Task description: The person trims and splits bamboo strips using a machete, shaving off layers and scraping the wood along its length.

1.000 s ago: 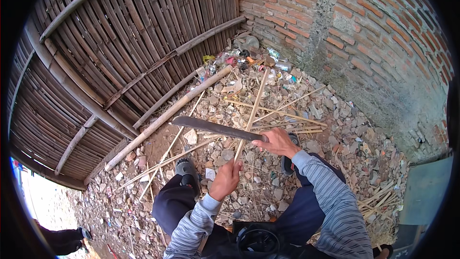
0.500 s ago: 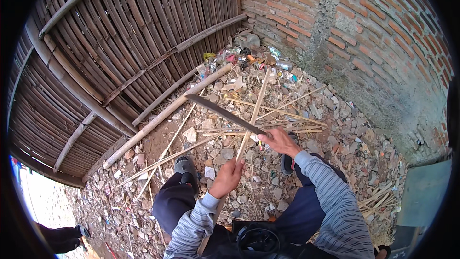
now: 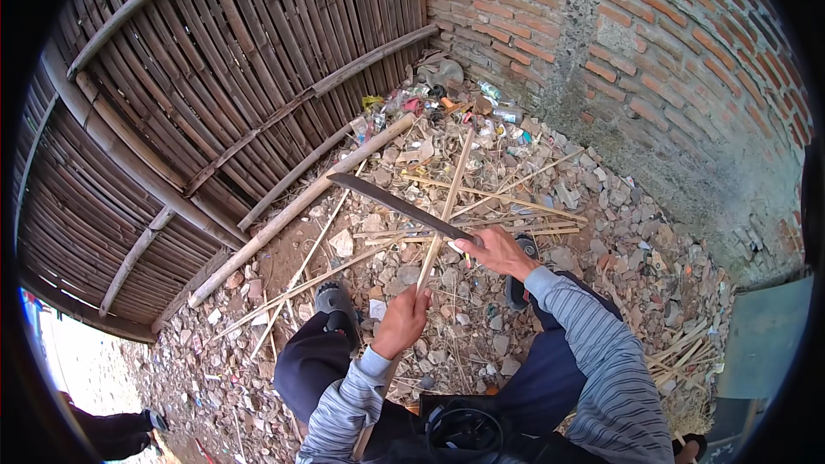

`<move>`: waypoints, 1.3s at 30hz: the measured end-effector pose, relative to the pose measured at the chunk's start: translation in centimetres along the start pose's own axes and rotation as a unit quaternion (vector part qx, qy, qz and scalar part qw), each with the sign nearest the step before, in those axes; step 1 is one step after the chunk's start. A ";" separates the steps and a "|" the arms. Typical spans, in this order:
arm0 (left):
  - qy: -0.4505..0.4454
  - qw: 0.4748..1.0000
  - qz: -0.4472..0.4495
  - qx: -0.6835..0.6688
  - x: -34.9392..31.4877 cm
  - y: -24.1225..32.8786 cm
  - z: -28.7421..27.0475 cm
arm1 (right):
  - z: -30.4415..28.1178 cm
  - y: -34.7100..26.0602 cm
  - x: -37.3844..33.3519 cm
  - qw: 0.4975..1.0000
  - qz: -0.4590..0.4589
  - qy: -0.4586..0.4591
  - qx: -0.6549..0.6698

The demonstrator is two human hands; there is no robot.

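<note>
My left hand [image 3: 402, 321] is closed round a long pale bamboo strip [image 3: 453, 193], which runs from beside my left forearm up and away toward the rubbish heap. In my right hand [image 3: 497, 252] is a machete [image 3: 387, 198], its long dark blade pointing to the far left. The blade crosses over the strip a little beyond my left hand, apparently against it. My right fingers wrap the handle and hide most of it. Several more thin bamboo strips [image 3: 507, 198] lie crossed on the stony ground past my hands.
A bamboo fence [image 3: 284, 43] stands at the left, with a thick pole [image 3: 292, 222] along its foot. A brick wall [image 3: 516, 9] closes the right side. Rubbish [image 3: 447, 103] fills the far corner. Cut strips [image 3: 679, 357] lie at right; another person's leg [image 3: 107, 431] shows lower left.
The bamboo strip's far end has swung slightly left. The machete and both hands have shifted a little left, with the blade still across the strip.
</note>
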State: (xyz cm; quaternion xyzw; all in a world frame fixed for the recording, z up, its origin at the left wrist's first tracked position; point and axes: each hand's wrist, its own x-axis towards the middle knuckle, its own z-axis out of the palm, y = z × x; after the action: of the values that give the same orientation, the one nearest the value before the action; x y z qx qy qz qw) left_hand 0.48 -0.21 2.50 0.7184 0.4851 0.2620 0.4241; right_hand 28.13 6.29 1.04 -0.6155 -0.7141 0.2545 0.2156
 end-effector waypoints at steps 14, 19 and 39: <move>0.000 1.000 0.021 0.011 -0.3 -0.6 0.3 | -0.2 1.2 0.4 1.000 0.004 0.014 0.018; 0.001 0.999 0.035 -0.002 0.0 -0.3 0.7 | 0.1 0.2 -0.4 0.995 -0.093 0.006 0.031; -0.027 0.998 0.032 0.051 -1.4 -0.7 1.6 | -1.8 9.1 2.9 0.988 0.140 0.043 0.039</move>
State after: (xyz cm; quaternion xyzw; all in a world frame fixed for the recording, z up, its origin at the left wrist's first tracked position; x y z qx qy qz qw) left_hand 0.86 -1.93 1.20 0.7612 0.4631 0.2307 0.3911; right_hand 35.79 10.36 -3.34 -0.7111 -0.6001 0.2832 0.2323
